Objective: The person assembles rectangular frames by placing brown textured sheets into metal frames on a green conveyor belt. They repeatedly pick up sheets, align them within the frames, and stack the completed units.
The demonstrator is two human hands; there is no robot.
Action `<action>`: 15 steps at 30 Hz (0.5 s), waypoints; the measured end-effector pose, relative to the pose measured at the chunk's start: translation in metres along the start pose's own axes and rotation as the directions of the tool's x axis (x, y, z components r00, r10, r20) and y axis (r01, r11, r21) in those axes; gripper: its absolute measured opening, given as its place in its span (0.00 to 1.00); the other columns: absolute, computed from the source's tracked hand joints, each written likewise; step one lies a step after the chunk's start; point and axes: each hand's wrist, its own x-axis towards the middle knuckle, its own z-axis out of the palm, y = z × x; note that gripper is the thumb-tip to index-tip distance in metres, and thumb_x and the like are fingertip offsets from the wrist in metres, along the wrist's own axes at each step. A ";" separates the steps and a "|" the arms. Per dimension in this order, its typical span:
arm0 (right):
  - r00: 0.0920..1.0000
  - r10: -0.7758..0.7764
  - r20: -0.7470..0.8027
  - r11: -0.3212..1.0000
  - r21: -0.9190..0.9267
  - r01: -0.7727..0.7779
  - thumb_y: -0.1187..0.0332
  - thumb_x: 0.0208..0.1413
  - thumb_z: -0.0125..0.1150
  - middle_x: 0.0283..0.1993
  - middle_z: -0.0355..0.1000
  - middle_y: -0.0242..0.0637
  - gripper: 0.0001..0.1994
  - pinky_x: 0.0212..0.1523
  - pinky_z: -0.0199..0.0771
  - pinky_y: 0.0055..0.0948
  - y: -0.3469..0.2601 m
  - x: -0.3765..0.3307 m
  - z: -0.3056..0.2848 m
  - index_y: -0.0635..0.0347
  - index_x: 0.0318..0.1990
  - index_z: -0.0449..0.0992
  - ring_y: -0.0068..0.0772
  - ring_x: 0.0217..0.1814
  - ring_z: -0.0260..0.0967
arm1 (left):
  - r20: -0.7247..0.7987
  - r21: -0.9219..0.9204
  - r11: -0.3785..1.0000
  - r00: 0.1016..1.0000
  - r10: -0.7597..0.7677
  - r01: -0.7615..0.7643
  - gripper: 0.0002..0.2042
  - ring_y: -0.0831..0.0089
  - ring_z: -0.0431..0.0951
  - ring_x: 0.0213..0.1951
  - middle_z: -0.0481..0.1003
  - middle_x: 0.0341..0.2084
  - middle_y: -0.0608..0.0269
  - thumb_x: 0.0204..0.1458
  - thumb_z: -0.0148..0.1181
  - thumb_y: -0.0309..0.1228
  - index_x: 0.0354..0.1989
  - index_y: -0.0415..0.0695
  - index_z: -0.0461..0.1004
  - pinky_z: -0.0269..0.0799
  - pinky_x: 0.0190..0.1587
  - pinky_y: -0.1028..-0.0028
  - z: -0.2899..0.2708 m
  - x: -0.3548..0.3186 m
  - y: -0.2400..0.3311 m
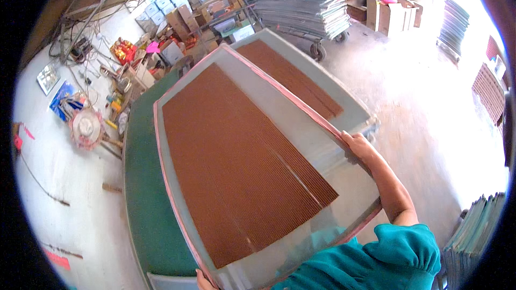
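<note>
I hold a large rectangular mesh frame (301,239) with pink-bound edges, tilted in front of me. A brown, finely ridged layer (236,166) covers most of its pale mesh; I cannot tell what it is made of. My right hand (357,144) is closed on the right edge, thumb on top. At the lower left corner, only the fingers of my left hand (204,280) show, closed round the rim. Beyond my frame lies a second pale frame (352,119) with a similar brown layer, partly hidden.
A green table (156,220) stretches along the left. Tall stacks of frames stand on a wheeled cart (317,51) at the back, at the far right (454,26) and at lower right (475,231). Boxes (183,18) crowd the back left. A straw hat (86,123) hangs by the wall.
</note>
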 end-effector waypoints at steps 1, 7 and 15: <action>1.000 0.000 -0.020 0.999 0.033 0.001 0.49 0.56 0.48 0.18 0.68 0.39 0.27 0.17 0.64 0.32 -0.007 0.020 -0.012 0.71 0.26 0.75 0.31 0.16 0.66 | 0.009 0.004 1.000 1.000 0.006 -0.006 0.26 0.58 0.68 0.50 0.68 0.50 0.54 0.58 0.39 0.48 0.55 0.39 0.63 0.65 0.51 0.62 0.023 0.017 0.008; 0.987 0.000 -0.163 1.000 0.030 0.005 0.53 0.53 0.54 0.18 0.68 0.37 0.23 0.16 0.64 0.30 -0.061 0.158 -0.064 0.71 0.29 0.77 0.28 0.15 0.64 | 0.042 0.098 0.993 0.997 0.063 -0.067 0.25 0.58 0.68 0.50 0.68 0.50 0.54 0.58 0.40 0.47 0.54 0.39 0.64 0.64 0.52 0.62 0.175 0.127 0.053; 0.979 0.062 -0.196 0.996 -0.049 -0.073 0.50 0.53 0.53 0.15 0.68 0.41 0.26 0.19 0.67 0.35 -0.101 0.305 -0.101 0.70 0.25 0.76 0.34 0.15 0.68 | -0.059 0.223 0.975 0.998 0.033 -0.019 0.22 0.61 0.69 0.49 0.69 0.49 0.53 0.57 0.44 0.42 0.51 0.35 0.65 0.64 0.51 0.64 0.351 0.200 0.075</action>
